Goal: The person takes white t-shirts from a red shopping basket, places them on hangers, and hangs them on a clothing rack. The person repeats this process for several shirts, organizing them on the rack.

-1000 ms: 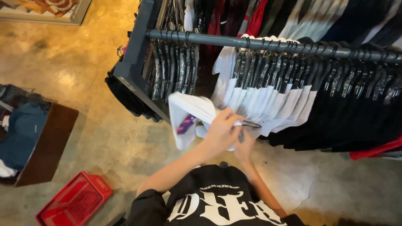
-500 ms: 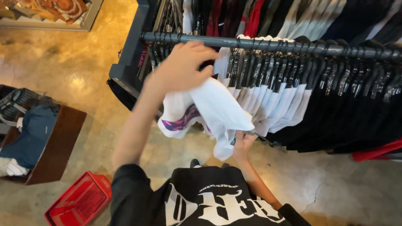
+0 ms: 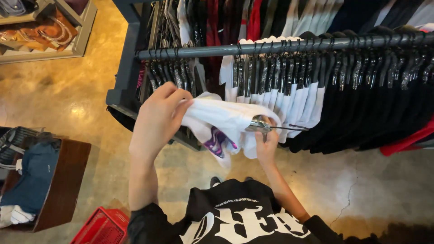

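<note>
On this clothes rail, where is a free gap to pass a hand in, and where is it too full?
A free gap lies on the rail between the dark hangers at its left end and the white shirts. Rightward, the white shirts and black garments hang packed together. The left hand and right hand hold a white shirt below that gap.

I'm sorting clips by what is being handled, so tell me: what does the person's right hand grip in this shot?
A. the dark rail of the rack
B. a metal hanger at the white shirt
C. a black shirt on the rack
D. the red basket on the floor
B: the right hand is closed on the metal hanger at the white shirt, which the left hand also grips.
</note>
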